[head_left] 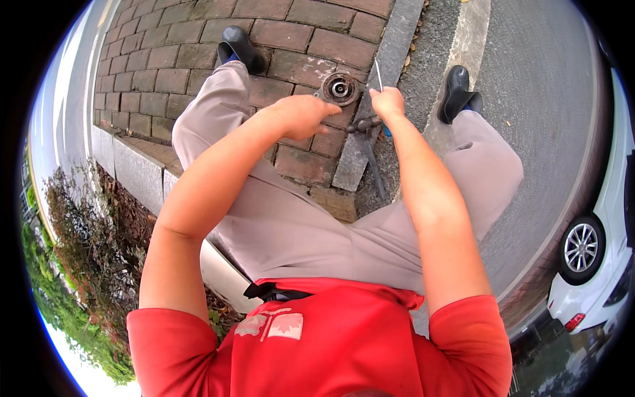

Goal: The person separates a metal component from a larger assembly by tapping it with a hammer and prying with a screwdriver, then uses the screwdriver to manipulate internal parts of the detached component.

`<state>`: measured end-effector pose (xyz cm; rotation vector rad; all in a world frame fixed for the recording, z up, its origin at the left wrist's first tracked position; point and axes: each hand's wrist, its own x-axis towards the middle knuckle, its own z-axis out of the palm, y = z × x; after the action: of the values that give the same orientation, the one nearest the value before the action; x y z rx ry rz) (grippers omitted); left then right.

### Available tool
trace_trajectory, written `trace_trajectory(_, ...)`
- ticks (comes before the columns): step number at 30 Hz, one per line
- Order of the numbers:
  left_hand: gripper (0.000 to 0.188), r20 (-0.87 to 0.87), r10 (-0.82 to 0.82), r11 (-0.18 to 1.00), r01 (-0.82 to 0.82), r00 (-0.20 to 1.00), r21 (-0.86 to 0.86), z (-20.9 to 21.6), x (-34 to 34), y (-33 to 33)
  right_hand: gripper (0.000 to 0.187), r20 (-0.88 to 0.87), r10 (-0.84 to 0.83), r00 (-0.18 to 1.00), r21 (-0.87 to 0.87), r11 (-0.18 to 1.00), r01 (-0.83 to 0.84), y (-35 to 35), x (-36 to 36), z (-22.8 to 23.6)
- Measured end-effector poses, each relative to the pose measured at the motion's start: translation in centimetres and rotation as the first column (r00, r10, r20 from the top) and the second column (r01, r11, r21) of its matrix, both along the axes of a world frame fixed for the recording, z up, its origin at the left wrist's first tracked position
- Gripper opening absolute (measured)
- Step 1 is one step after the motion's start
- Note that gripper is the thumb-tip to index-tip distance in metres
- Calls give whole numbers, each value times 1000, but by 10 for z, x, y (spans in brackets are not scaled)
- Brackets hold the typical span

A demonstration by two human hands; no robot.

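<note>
A round, rusty metal part [340, 88] with concentric rings and a dark centre lies on the brick paving. My left hand [299, 116] is just to its near left, fingers stretched out and apart; whether they touch its rim I cannot tell. My right hand [387, 103] is closed round a slim screwdriver [378, 71], its bright shaft pointing away from me. A bit of blue shows under the heel of that hand, perhaps the handle's end. Below the right hand, a dark hammer [365, 124] lies across the grey kerbstone, its handle toward me.
My legs are spread to both sides, with a dark shoe [241, 49] on the bricks and another shoe [455, 92] on the road side. The kerbstone [401, 33] divides paving from asphalt. Shrubs [92, 245] grow at left; a white car [595, 238] stands at right.
</note>
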<state>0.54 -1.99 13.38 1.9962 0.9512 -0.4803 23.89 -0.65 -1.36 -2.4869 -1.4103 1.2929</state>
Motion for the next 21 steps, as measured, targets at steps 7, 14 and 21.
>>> trace_trajectory(7,54,202,492,711,-525,847,468,1,-45,61,57,-153,-137,979,-17,991,136,19,-75,23)
trace_trajectory(14,55,355,427,769,-540,832,341,30,-42,79,16,-353,18,935,212,975,61,18,-55,-29)
trace_trajectory(21,56,418,439,751,-580,795,315,24,-62,97,14,-112,505,856,489,778,-395,-10,-33,7)
